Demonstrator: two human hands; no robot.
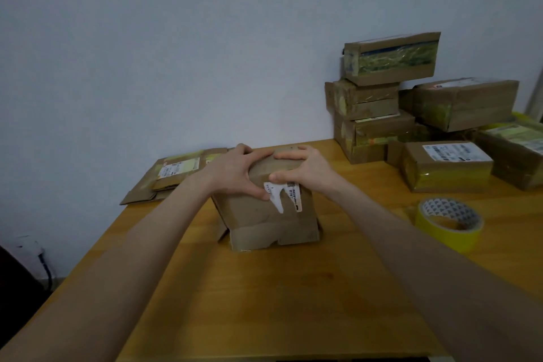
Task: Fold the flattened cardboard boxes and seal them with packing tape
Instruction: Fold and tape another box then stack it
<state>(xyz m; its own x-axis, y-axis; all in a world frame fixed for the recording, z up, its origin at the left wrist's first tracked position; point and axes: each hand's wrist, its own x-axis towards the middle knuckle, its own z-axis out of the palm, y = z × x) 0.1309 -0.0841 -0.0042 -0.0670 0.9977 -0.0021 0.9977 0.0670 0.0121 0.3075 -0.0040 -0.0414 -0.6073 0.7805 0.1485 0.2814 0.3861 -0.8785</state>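
A brown cardboard box (264, 214) with a torn white label stands on the wooden table (264, 297), its lower flaps splayed against the tabletop. My left hand (235, 173) grips its upper left edge, fingers curled over the far side and thumb on the near face. My right hand (302, 169) grips the upper right edge the same way, thumb pressing near the label. A roll of yellow packing tape (449, 223) lies flat on the table to the right, apart from both hands. Flattened boxes (173, 173) lie stacked at the back left.
Several taped boxes (379, 114) are piled against the wall at the back right, with more (446, 164) spread along the right edge. The table's left edge drops off to a dark floor area with a white socket strip (29, 247).
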